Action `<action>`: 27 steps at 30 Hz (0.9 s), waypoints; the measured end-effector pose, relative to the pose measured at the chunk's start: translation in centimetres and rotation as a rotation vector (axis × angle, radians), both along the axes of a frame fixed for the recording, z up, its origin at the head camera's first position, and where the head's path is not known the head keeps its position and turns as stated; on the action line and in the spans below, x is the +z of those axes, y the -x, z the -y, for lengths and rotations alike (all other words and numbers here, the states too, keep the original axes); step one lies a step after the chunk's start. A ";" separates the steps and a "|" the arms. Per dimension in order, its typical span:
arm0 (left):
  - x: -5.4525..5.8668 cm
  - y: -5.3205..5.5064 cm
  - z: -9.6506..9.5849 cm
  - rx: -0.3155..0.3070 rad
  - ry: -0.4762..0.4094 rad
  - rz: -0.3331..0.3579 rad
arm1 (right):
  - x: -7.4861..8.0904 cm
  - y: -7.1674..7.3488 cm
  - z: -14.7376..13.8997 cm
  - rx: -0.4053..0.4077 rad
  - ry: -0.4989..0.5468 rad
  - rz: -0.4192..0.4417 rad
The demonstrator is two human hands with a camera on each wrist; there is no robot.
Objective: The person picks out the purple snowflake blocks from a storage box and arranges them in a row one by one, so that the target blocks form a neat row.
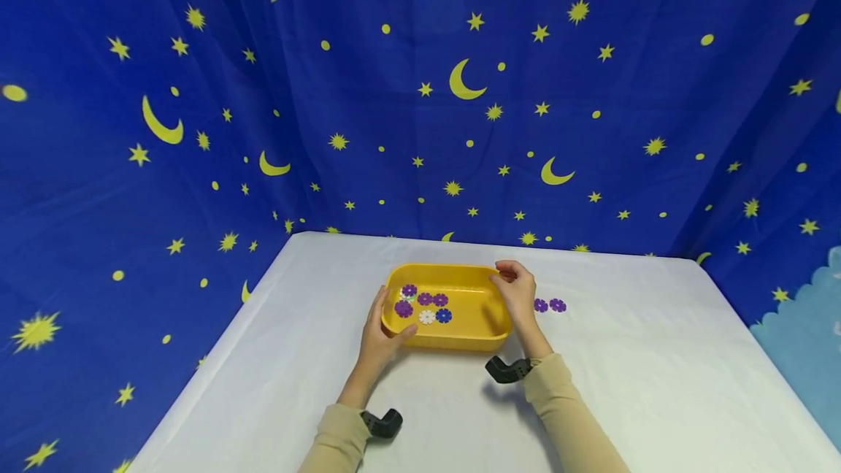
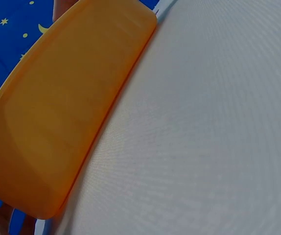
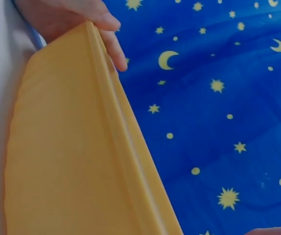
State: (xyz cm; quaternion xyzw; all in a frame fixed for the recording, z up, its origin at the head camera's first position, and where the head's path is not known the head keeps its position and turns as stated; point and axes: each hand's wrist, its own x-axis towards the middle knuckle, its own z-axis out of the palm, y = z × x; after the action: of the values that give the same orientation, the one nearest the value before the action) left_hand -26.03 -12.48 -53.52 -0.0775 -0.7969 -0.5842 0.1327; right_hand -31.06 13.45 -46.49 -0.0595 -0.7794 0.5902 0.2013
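A yellow plastic tray is between my hands in the head view. Its left end is gripped by my left hand, thumb over the front rim and fingers round the outside. At the back right corner, my right hand holds the rim, with the thumb on the inner side. Several snowflake-shaped plastic discs lie in the tray's left half, among them a purple disc, a white disc and a blue disc. Both wrist views show the tray's outer wall close up.
Two purple discs lie on the white-covered table, just right of my right hand. A blue curtain with yellow moons and stars stands behind the table and along its sides. Each wrist carries a black camera mount.
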 end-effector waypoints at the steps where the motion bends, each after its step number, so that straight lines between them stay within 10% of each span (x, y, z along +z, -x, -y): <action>1: -0.1 0.0 0.0 0.001 0.003 -0.005 | -0.1 0.0 0.2 0.011 -0.004 0.000; 27: 0.4 0.1 0.0 -0.020 0.006 0.034 | -0.6 1.8 6.3 0.285 -0.114 0.049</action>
State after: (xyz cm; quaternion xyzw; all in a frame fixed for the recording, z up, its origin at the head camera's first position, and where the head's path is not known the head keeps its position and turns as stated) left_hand -26.12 -12.47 -53.13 -0.0758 -0.7999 -0.5845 0.1131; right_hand -32.81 7.15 -47.12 0.0488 -0.8169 0.5660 0.0997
